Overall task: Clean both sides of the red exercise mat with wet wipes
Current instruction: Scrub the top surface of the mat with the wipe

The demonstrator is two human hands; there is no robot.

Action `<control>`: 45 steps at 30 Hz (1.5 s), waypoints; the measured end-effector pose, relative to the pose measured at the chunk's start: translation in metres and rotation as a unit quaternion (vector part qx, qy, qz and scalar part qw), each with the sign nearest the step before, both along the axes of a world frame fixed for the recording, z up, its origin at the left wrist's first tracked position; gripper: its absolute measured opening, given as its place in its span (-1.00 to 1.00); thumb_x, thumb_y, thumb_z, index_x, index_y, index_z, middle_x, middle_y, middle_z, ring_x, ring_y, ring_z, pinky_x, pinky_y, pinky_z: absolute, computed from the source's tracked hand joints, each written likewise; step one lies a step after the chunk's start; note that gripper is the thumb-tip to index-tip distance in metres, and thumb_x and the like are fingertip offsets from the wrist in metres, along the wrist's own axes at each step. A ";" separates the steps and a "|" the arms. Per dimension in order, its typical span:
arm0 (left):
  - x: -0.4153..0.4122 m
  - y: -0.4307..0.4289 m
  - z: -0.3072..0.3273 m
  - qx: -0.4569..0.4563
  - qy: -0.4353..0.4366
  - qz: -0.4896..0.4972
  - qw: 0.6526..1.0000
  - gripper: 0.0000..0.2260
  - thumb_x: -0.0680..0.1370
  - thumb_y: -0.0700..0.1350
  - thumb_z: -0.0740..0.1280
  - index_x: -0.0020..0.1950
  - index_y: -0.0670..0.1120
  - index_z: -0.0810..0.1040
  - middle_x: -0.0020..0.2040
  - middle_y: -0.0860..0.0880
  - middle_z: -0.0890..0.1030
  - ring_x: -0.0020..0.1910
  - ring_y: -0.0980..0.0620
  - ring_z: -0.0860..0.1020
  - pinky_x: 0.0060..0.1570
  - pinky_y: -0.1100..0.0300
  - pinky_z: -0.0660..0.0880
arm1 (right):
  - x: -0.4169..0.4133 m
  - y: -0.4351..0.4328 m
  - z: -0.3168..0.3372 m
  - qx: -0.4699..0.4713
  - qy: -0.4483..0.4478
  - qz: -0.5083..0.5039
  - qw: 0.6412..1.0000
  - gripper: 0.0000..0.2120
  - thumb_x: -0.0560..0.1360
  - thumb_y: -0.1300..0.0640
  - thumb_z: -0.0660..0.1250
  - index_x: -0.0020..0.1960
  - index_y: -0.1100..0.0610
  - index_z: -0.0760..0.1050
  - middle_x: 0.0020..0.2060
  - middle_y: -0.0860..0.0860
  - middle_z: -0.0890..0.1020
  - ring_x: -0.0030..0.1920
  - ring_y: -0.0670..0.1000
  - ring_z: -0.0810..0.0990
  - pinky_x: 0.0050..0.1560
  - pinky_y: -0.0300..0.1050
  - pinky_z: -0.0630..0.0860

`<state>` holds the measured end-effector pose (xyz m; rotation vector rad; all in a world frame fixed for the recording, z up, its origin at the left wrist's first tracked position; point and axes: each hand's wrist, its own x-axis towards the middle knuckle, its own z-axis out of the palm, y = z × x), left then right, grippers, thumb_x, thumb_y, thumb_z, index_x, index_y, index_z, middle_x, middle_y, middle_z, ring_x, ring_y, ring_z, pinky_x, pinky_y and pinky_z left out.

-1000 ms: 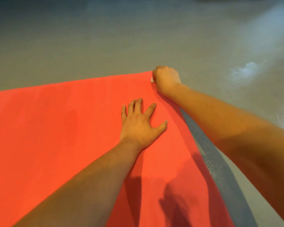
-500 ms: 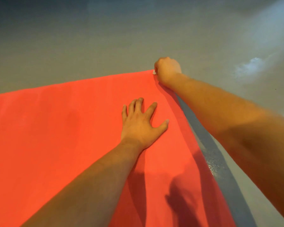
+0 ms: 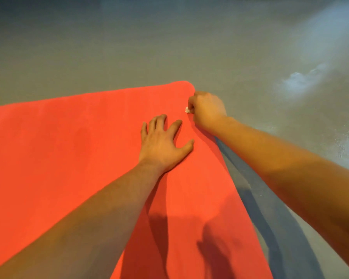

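The red exercise mat (image 3: 69, 158) lies flat on the grey floor (image 3: 129, 47), with its far right corner in view. The left grip (image 3: 163, 146) is spread flat, palm pressing the mat near its right edge. The right grip (image 3: 207, 110) is curled round a white wet wipe (image 3: 187, 110), held against that edge just below the corner.
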<state>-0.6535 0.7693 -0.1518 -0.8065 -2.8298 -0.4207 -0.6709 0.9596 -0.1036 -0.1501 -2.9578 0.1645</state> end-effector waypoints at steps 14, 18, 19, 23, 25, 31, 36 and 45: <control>-0.001 -0.002 0.002 0.049 -0.002 -0.018 0.999 -0.43 0.44 0.29 0.26 0.39 0.09 0.55 0.39 -0.06 0.48 0.40 -0.12 0.41 0.39 -0.07 0.37 | 0.173 -0.036 0.001 -0.028 0.006 0.077 0.997 -0.89 0.45 0.23 0.41 -0.13 0.02 0.59 -0.20 -0.02 0.52 -0.17 0.11 0.57 -0.34 -0.12 0.21; -0.001 -0.002 0.003 0.048 0.013 -0.038 0.998 -0.43 0.45 0.36 0.28 0.35 0.10 0.58 0.34 -0.03 0.49 0.35 -0.10 0.43 0.31 -0.06 0.42 | 0.180 -0.037 0.004 -0.044 -0.018 0.070 0.996 -0.93 0.47 0.18 0.40 -0.10 0.02 0.62 -0.17 -0.02 0.53 -0.16 0.12 0.58 -0.33 -0.11 0.25; -0.001 -0.001 0.003 0.049 0.016 -0.045 0.998 -0.43 0.45 0.37 0.29 0.34 0.10 0.59 0.33 -0.02 0.50 0.34 -0.10 0.44 0.30 -0.06 0.43 | 0.168 -0.035 0.005 -0.047 -0.016 0.058 0.997 -0.92 0.49 0.15 0.38 -0.07 0.02 0.64 -0.14 0.00 0.55 -0.14 0.15 0.59 -0.31 -0.09 0.29; 0.001 -0.002 0.004 0.059 0.030 -0.070 0.995 -0.45 0.44 0.38 0.34 0.30 0.08 0.61 0.23 0.01 0.51 0.24 -0.09 0.46 0.21 -0.05 0.46 | 0.120 -0.034 0.010 -0.017 -0.038 0.006 0.999 -0.85 0.51 0.18 0.32 0.03 0.08 0.63 0.00 0.07 0.57 -0.03 0.20 0.60 -0.25 -0.04 0.36; 0.002 -0.002 0.006 0.049 0.034 -0.071 0.996 -0.45 0.44 0.39 0.34 0.31 0.10 0.60 0.24 0.02 0.51 0.22 -0.10 0.46 0.21 -0.04 0.46 | 0.122 -0.039 0.013 -0.004 -0.047 0.002 0.999 -0.85 0.54 0.17 0.31 0.06 0.09 0.62 0.02 0.07 0.57 -0.02 0.19 0.61 -0.25 -0.05 0.32; 0.011 -0.002 0.017 -0.024 -0.003 -0.053 0.998 -0.38 0.48 0.43 0.19 0.40 0.09 0.52 0.37 -0.03 0.49 0.27 -0.17 0.42 0.32 -0.06 0.43 | 0.222 -0.052 0.014 -0.063 -0.062 0.061 0.994 -0.86 0.51 0.12 0.36 0.01 -0.04 0.65 -0.06 -0.01 0.59 -0.05 0.12 0.62 -0.22 -0.04 0.44; 0.031 -0.006 0.041 -0.156 -0.103 -0.061 0.981 -0.21 0.54 0.48 0.13 0.63 0.02 0.27 0.64 -0.12 0.23 0.56 -0.21 0.21 0.56 -0.03 0.16 | 0.301 -0.070 0.012 -0.083 -0.105 0.081 0.988 -0.86 0.50 0.12 0.33 -0.01 -0.01 0.64 -0.09 -0.02 0.58 -0.05 0.10 0.60 -0.17 0.02 0.54; 0.138 -0.038 0.066 -0.200 -0.174 -0.060 0.962 0.19 0.18 0.71 0.10 0.62 -0.02 0.25 0.58 -0.14 0.25 0.54 -0.21 0.20 0.51 -0.11 0.29 | 0.270 -0.080 0.029 -0.045 -0.118 -0.001 0.992 -0.78 0.51 0.16 0.30 0.09 0.07 0.66 0.04 0.09 0.61 0.04 0.19 0.62 -0.08 -0.01 0.50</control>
